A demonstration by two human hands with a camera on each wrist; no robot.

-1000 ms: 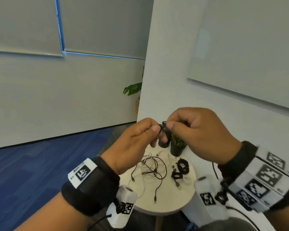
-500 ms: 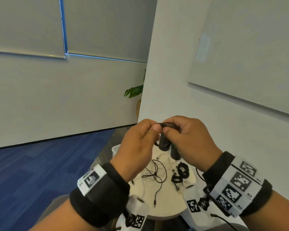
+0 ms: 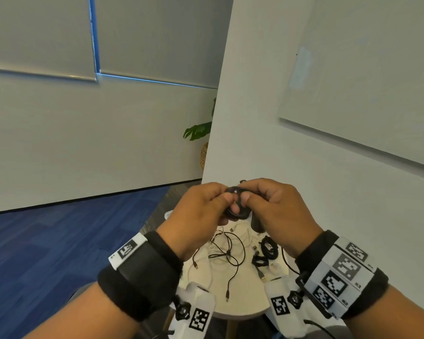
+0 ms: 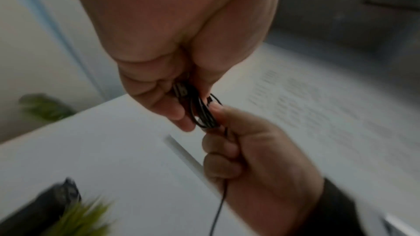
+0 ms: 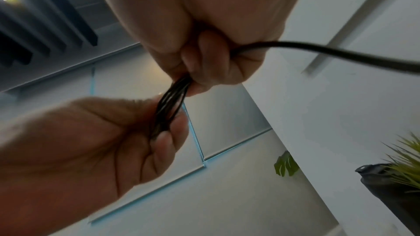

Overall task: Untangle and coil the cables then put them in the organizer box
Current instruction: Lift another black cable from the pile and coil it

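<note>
Both hands hold a small coil of black cable in the air above the round white table. My left hand pinches the coil's left side between thumb and fingers. My right hand pinches its right side. In the left wrist view the coil shows as several loops between the left hand and the right hand. In the right wrist view the loops run from the right hand to the left hand. A free end trails off to the right.
On the table lie a loose tangled black cable, white cables and two coiled black cables. A dark pot with a plant stands at the table's back. A white container's corner shows beyond my left hand. A wall is close on the right.
Both hands have come down and closer together. The black cable between them has gone from a small pinch to a fuller coil.
</note>
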